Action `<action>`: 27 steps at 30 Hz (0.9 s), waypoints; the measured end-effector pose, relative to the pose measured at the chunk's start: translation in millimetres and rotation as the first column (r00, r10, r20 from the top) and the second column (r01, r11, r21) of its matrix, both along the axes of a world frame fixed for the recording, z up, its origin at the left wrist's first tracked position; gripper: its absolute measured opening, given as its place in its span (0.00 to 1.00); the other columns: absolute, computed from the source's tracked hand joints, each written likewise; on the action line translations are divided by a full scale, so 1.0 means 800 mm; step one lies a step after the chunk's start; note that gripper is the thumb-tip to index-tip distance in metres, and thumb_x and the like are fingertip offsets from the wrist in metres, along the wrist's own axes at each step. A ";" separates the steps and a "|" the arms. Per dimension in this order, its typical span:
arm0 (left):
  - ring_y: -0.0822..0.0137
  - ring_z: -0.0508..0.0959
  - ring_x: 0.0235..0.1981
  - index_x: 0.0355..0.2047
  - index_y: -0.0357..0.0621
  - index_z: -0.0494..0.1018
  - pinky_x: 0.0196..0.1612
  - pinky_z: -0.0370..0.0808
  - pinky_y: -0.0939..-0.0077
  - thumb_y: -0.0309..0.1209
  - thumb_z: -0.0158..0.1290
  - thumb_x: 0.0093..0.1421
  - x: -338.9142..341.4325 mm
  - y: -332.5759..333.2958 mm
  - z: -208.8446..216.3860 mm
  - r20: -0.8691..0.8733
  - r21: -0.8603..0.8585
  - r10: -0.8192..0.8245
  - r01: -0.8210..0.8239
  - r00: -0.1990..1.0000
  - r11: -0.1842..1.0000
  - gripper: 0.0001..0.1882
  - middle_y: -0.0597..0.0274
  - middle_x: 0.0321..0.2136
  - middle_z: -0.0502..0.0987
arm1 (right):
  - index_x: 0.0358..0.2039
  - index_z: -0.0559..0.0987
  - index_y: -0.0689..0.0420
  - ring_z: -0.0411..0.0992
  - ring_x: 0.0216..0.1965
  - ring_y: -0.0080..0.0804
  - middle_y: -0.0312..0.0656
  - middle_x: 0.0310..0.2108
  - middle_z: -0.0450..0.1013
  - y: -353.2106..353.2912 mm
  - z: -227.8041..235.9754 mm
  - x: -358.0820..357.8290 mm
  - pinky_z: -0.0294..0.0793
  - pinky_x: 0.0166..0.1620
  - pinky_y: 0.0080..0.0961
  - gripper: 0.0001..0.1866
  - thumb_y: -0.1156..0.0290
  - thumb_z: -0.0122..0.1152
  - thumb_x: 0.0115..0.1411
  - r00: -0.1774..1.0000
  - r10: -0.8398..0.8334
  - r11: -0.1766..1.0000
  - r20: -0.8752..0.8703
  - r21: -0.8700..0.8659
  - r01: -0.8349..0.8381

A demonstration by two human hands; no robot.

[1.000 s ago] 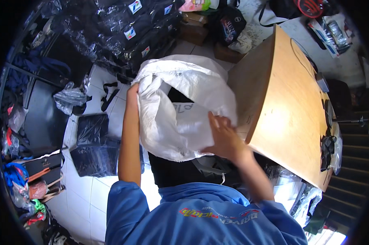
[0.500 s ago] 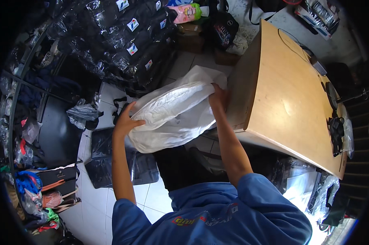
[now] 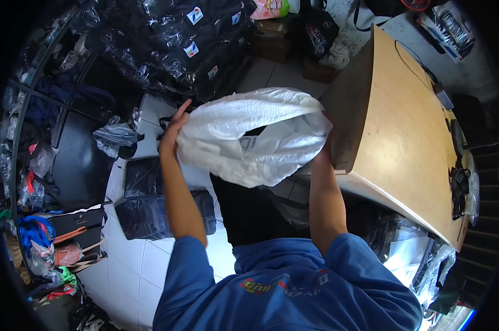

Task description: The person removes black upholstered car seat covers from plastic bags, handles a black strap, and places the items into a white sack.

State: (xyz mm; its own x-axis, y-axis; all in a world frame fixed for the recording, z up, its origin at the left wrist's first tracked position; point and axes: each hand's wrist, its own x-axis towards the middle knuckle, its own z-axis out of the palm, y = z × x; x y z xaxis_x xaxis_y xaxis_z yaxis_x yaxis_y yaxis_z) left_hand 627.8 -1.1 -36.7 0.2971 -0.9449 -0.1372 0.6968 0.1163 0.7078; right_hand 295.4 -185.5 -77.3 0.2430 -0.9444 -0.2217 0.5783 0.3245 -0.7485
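Observation:
A white woven plastic sack (image 3: 222, 121) hangs between my two hands in front of my body. Its mouth gapes toward me, with dark printing showing on the inside wall. At the sack's left side, my left hand (image 3: 175, 131) holds the edge; one finger points up past the rim and the others are partly behind the material. My right hand (image 3: 325, 148) grips the right end from below, its fingers mostly hidden by the sack.
A wooden desk (image 3: 404, 132) stands close to my right hand. Dark plastic-wrapped bundles (image 3: 166, 44) are stacked at the back left, and flat dark packages (image 3: 164, 212) lie on the white tiled floor (image 3: 131, 259). A rack (image 3: 17, 138) with bagged items lines the left.
The sack has swung more level and shifted right, and its mouth has widened toward me. My left hand has moved up its side; the right hand has lowered, going mostly behind the sack.

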 end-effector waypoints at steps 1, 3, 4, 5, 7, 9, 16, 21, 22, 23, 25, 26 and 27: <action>0.59 0.70 0.47 0.55 0.42 0.63 0.51 0.66 0.72 0.38 0.59 0.48 0.026 0.002 -0.015 0.446 0.210 -0.088 -0.008 0.891 0.978 0.34 0.55 0.47 0.69 | 0.41 0.75 0.60 0.73 0.34 0.33 0.42 0.36 0.73 -0.001 0.005 0.008 0.73 0.41 0.31 0.20 0.57 0.49 0.55 0.999 0.025 0.999 -0.021 -0.044 -0.026; 0.53 0.59 0.57 0.57 0.46 0.60 0.57 0.59 0.64 0.36 0.68 0.37 0.014 -0.014 -0.012 0.986 0.134 -0.104 -0.244 0.133 0.961 0.45 0.54 0.57 0.57 | 0.40 0.75 0.60 0.72 0.34 0.32 0.41 0.37 0.73 -0.007 0.014 0.011 0.73 0.39 0.30 0.20 0.57 0.48 0.56 0.996 0.050 0.991 -0.070 -0.117 -0.058; 0.53 0.59 0.57 0.57 0.46 0.60 0.57 0.59 0.64 0.36 0.68 0.37 -0.002 -0.021 -0.015 0.987 0.128 -0.099 -0.238 0.130 0.963 0.45 0.54 0.57 0.57 | 0.40 0.75 0.60 0.72 0.34 0.32 0.41 0.37 0.73 -0.016 0.021 0.012 0.73 0.38 0.30 0.20 0.57 0.48 0.57 0.995 0.069 0.986 -0.073 -0.144 -0.079; 0.51 0.56 0.58 0.57 0.47 0.60 0.58 0.56 0.61 0.39 0.68 0.35 -0.036 -0.033 0.003 0.991 0.100 -0.115 -0.186 -0.071 0.977 0.47 0.53 0.58 0.55 | 0.39 0.76 0.59 0.72 0.33 0.31 0.42 0.34 0.73 -0.008 0.042 0.013 0.74 0.36 0.29 0.23 0.53 0.39 0.62 0.998 0.070 0.994 0.001 -0.083 -0.069; 0.49 0.59 0.56 0.54 0.48 0.63 0.55 0.59 0.58 0.40 0.67 0.35 -0.104 -0.063 0.026 0.904 -0.016 -0.023 -0.088 -0.427 0.996 0.43 0.50 0.54 0.60 | 0.38 0.76 0.59 0.72 0.32 0.31 0.42 0.33 0.73 -0.019 0.069 0.012 0.74 0.36 0.28 0.24 0.52 0.37 0.62 0.996 0.066 0.988 -0.056 -0.136 -0.073; 0.47 0.65 0.52 0.52 0.47 0.66 0.52 0.64 0.59 0.39 0.65 0.38 -0.121 -0.075 0.012 0.827 -0.075 0.043 -0.034 -0.561 0.997 0.38 0.48 0.49 0.66 | 0.34 0.76 0.60 0.72 0.29 0.31 0.42 0.29 0.74 -0.006 0.088 0.010 0.74 0.35 0.27 0.21 0.54 0.45 0.59 0.994 0.064 0.969 -0.094 -0.231 -0.084; 0.67 0.79 0.31 0.28 0.33 0.74 0.36 0.75 0.73 0.31 0.45 0.49 0.007 -0.163 -0.030 0.010 0.451 -0.487 0.431 0.873 0.782 0.14 0.55 0.29 0.78 | 0.33 0.78 0.61 0.74 0.32 0.45 0.51 0.31 0.75 -0.008 0.004 0.017 0.73 0.36 0.36 0.15 0.62 0.59 0.50 0.209 -0.225 0.932 -0.952 -0.272 -0.238; 0.57 0.73 0.47 0.56 0.30 0.59 0.55 0.66 0.66 0.34 0.40 0.52 -0.038 -0.151 0.030 -0.002 -0.294 -0.345 0.329 0.939 0.897 0.31 0.38 0.49 0.69 | 0.32 0.78 0.62 0.73 0.33 0.50 0.53 0.29 0.74 -0.057 -0.046 -0.033 0.71 0.36 0.39 0.13 0.65 0.54 0.55 -0.105 -0.350 0.935 -0.931 -0.342 -0.090; 0.57 0.74 0.46 0.52 0.30 0.64 0.55 0.67 0.65 0.35 0.40 0.55 -0.043 -0.155 0.032 -0.140 -0.300 -0.305 0.253 0.942 0.920 0.27 0.42 0.46 0.71 | 0.34 0.77 0.63 0.72 0.34 0.51 0.54 0.29 0.73 -0.063 -0.049 -0.042 0.70 0.37 0.40 0.13 0.66 0.51 0.57 -0.169 -0.343 0.939 -0.924 -0.336 -0.071; 0.57 0.74 0.45 0.50 0.31 0.65 0.53 0.67 0.65 0.35 0.40 0.55 -0.033 -0.152 0.028 -0.219 -0.265 -0.241 0.180 0.945 0.947 0.25 0.43 0.45 0.72 | 0.39 0.74 0.62 0.70 0.39 0.51 0.56 0.34 0.71 -0.053 -0.036 -0.018 0.68 0.41 0.40 0.14 0.66 0.52 0.56 -0.052 -0.395 0.919 -0.917 -0.395 -0.006; 0.57 0.75 0.43 0.47 0.33 0.67 0.51 0.68 0.65 0.35 0.42 0.56 -0.002 -0.154 -0.001 -0.259 -0.124 -0.105 0.075 0.960 0.989 0.22 0.45 0.43 0.73 | 0.49 0.67 0.61 0.62 0.50 0.53 0.59 0.46 0.64 -0.001 0.022 0.049 0.62 0.50 0.42 0.23 0.65 0.56 0.54 0.127 -0.606 0.786 -0.785 -0.616 -0.056; 0.57 0.75 0.42 0.46 0.34 0.68 0.50 0.68 0.65 0.35 0.43 0.56 0.005 -0.163 -0.014 -0.263 -0.074 -0.077 0.059 0.962 0.995 0.20 0.47 0.42 0.73 | 0.53 0.62 0.59 0.57 0.55 0.55 0.60 0.53 0.58 0.032 0.051 0.064 0.58 0.54 0.43 0.30 0.63 0.59 0.53 0.191 -0.745 0.624 -0.640 -0.769 -0.141; 0.57 0.75 0.41 0.44 0.35 0.69 0.48 0.69 0.65 0.34 0.43 0.56 0.008 -0.173 -0.026 -0.256 -0.028 -0.071 0.066 0.964 0.997 0.19 0.48 0.41 0.74 | 0.53 0.62 0.59 0.57 0.55 0.55 0.60 0.53 0.58 0.055 0.070 0.069 0.58 0.54 0.43 0.30 0.63 0.59 0.53 0.185 -0.740 0.630 -0.647 -0.763 -0.143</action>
State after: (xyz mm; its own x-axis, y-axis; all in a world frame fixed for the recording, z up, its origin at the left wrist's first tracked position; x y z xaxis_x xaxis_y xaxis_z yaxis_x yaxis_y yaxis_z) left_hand 634.3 -139.5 -57.8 0.1886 -0.9650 -0.1820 0.8613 0.0735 0.5027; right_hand 350.8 -141.3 -21.4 -0.0352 -0.8270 0.5610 -0.6674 -0.3984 -0.6291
